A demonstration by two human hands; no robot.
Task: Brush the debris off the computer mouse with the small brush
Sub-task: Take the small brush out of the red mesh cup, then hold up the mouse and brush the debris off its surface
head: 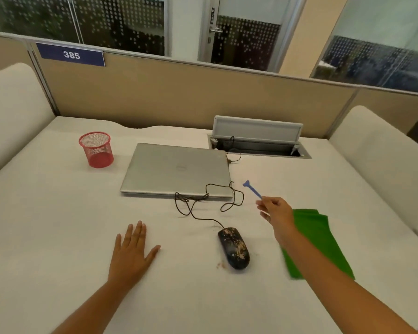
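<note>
Toward the far left corner of the table (58,213), a red mesh cup (96,149) is standing upright, and I am seeing nothing inside it through the mesh. At the far edge, right of centre, a cable box (258,145) is sitting sunk into the table with its grey lid (257,128) tilted up; a thin black wire is dropping into it, but the rest of its inside is too dark for me to make out. A closed silver laptop (176,169) is lying near the middle, just this side of that box. The computer mouse (234,248) is resting on the near half of the table, between my two arms, its black shell speckled with pale debris and a few crumbs lying by its left side; its cord (203,203) is looping back over the laptop's near edge. My left hand (130,251) is lying flat on the table well left of the mouse, fingers straight and spread. My right hand (275,210) is raised beyond the mouse, pinching the handle of the small brush (251,189), whose blue head is pointing away toward the laptop's right corner, clear of the mouse. A green cloth (321,235) is lying by the right edge, partly hidden under my right forearm.
</note>
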